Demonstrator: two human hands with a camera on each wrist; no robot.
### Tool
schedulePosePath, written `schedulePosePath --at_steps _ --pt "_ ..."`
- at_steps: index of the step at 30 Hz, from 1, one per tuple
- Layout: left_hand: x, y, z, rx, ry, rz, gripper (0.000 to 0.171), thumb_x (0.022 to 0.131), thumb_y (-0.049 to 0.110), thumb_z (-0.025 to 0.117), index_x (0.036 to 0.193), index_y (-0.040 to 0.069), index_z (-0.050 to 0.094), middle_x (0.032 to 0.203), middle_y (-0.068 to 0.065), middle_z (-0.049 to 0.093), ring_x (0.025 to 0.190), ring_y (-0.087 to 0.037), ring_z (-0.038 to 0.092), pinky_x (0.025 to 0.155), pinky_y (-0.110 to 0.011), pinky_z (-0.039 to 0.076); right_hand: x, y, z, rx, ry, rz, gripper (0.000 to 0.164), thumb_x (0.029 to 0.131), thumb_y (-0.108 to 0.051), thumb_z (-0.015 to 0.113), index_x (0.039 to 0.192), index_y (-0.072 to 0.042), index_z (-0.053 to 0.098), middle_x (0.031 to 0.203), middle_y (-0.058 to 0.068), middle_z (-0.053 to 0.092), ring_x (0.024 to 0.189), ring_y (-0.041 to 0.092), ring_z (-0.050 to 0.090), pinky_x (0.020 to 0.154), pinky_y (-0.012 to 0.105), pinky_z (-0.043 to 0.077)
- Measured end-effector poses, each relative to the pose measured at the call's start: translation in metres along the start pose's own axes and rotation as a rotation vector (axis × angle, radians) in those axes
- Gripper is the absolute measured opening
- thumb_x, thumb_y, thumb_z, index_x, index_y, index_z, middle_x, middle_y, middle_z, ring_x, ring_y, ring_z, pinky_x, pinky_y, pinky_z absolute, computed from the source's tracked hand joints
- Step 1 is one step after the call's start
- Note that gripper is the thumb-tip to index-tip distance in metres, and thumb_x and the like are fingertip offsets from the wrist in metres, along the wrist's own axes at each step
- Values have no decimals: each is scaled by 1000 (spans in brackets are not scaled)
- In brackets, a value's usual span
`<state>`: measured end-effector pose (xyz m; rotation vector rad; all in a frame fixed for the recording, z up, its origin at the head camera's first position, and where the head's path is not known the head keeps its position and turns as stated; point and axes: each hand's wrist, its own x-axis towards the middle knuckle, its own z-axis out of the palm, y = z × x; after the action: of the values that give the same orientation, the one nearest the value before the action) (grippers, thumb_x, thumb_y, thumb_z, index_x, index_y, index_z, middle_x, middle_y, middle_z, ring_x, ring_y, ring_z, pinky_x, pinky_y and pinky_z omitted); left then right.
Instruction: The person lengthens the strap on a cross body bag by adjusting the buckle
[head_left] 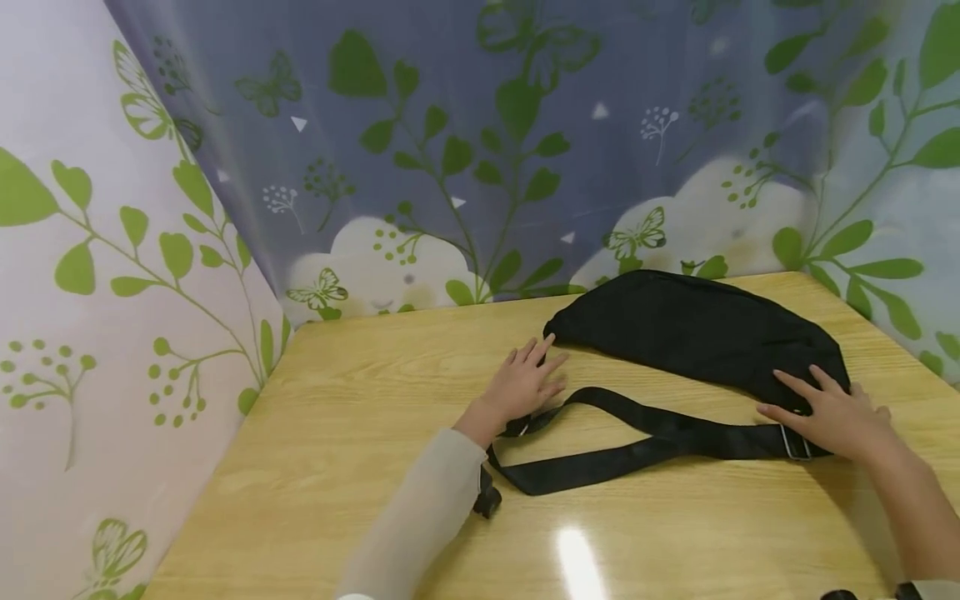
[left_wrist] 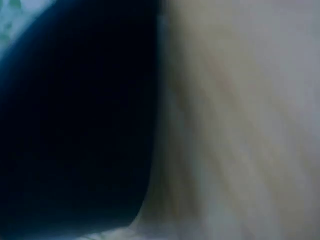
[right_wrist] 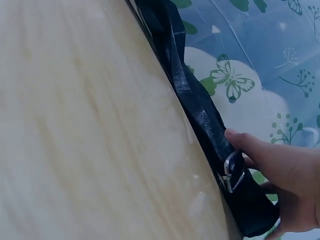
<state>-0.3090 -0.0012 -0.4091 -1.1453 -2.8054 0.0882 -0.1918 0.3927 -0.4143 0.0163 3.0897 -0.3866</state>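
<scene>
A black waist bag (head_left: 675, 325) lies on the wooden table, its curved side toward the back wall. In front of it loops its black strap (head_left: 600, 475), with a metal slider (head_left: 797, 442) near the right end and a black plastic buckle (head_left: 487, 498) by the left sleeve. My left hand (head_left: 519, 385) reaches the bag's left tip, fingers extended at its corner. At the other end my right hand (head_left: 843, 417) rests with spread fingers on the bag. The right wrist view shows the right hand (right_wrist: 287, 172) beside the slider (right_wrist: 232, 172), thumb at the strap's edge.
The light wooden table (head_left: 322, 467) meets a blue back curtain (head_left: 442, 67) printed with green leaves and butterflies. Pale printed curtains stand to the left (head_left: 112, 275) and right (head_left: 892, 217). A dark, blurred shape (left_wrist: 75, 125) covers the left side of the left wrist view.
</scene>
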Motion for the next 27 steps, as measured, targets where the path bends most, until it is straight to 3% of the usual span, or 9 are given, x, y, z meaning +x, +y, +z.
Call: schedulePosePath --at_steps 4,7,16,27 --pt "4 -8 11 -105 -118 9 59 96 48 35 147 20 24 152 -7 8 137 -26 6 107 -38 13 3 -1 3 26 -11 -60 84 87 -59 46 141 2 25 130 48 15 111 67 15 87 72 10" --pt "2 -10 17 -177 -137 18 60 96 48 34 147 18 23 152 -6 8 137 -24 2 107 -33 12 5 -2 4 22 -2 -75 83 86 -58 48 139 3 29 129 48 18 113 65 18 89 71 9" --pt "-23 -14 28 -295 -81 -26 58 98 45 33 146 14 25 152 -5 8 137 -24 3 107 -35 15 11 -14 7 -9 27 -155 77 85 -54 54 135 2 39 130 45 23 114 62 25 90 69 15" --pt "-74 -5 30 -291 35 -63 50 100 34 35 142 7 34 150 -14 13 135 -33 8 107 -39 14 27 -34 9 21 19 -240 76 82 -52 60 135 -1 42 134 40 24 116 60 24 92 67 15"
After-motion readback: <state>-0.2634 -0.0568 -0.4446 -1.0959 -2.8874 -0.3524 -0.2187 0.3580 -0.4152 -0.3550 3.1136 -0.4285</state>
